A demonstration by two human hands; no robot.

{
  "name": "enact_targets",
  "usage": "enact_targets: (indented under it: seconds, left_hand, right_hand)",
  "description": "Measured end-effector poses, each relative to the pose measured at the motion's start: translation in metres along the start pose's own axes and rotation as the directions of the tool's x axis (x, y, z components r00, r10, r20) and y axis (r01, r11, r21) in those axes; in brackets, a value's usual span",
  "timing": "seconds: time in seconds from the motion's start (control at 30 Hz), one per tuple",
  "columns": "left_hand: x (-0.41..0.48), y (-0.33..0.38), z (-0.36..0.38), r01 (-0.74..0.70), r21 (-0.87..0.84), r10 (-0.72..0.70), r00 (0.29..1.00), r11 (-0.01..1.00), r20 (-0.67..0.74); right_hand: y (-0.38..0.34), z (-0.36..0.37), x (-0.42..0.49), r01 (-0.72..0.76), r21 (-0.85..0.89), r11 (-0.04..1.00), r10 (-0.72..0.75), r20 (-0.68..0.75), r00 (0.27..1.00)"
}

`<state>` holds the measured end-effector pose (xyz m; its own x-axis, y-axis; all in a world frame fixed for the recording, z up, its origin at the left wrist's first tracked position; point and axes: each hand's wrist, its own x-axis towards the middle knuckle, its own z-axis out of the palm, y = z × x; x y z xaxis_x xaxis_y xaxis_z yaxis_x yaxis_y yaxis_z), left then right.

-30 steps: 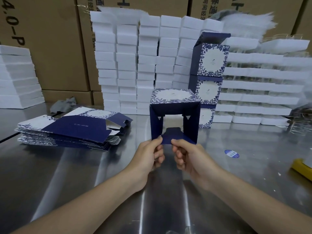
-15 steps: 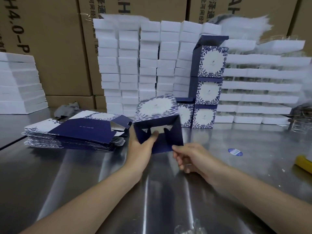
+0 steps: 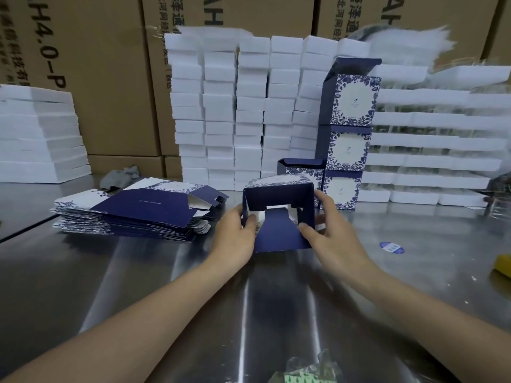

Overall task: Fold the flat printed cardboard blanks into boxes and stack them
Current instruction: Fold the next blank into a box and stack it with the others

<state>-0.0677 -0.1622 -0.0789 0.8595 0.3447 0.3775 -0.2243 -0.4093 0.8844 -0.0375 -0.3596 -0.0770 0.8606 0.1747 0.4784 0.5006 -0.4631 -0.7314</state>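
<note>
The half-formed box (image 3: 279,193) sits on the metal table (image 3: 138,286) right between both hands, its open end facing the person and a dark blue flap (image 3: 279,236) lying out toward them. The left hand (image 3: 235,236) grips the left wall, thumb curled inside. The right hand (image 3: 331,230) grips the right wall, thumb on the front edge. Both are equally near the flap, which probably folds up next.

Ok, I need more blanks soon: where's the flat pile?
In the head view the pile lies on the table, left of centre, just left of the left hand gripping the box.
</note>
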Motion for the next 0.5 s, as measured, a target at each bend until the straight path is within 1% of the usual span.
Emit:
enact_targets:
  seconds: [0.1,0.17,0.37,0.43,0.5]
  left_hand:
    - [-0.001,0.0,-0.003,-0.01,-0.011,0.01,0.999,1.0,0.049]
    - [-0.002,0.001,-0.004,-0.021,-0.024,0.023,0.996,0.999,0.083]
    - [-0.007,0.009,-0.006,0.018,-0.195,0.024,0.977,0.981,0.212]
    - [-0.007,0.008,-0.007,0.019,-0.244,0.047,0.964,0.97,0.262]
    - [-0.006,0.006,-0.008,0.003,-0.257,0.072,0.956,0.966,0.284]
  right_hand:
    - [0.006,-0.004,-0.001,0.038,-0.052,0.998,-0.035,0.064,0.997]
    - [0.01,-0.005,0.001,0.017,-0.061,0.998,-0.012,0.08,0.997]
    - [0.014,-0.006,0.003,-0.032,-0.054,0.998,0.038,0.1,0.994]
    - [0.016,-0.008,0.003,-0.027,-0.047,0.999,0.031,0.092,0.995]
    - [0.016,-0.009,0.002,0.006,-0.047,0.999,-0.002,0.088,0.996]
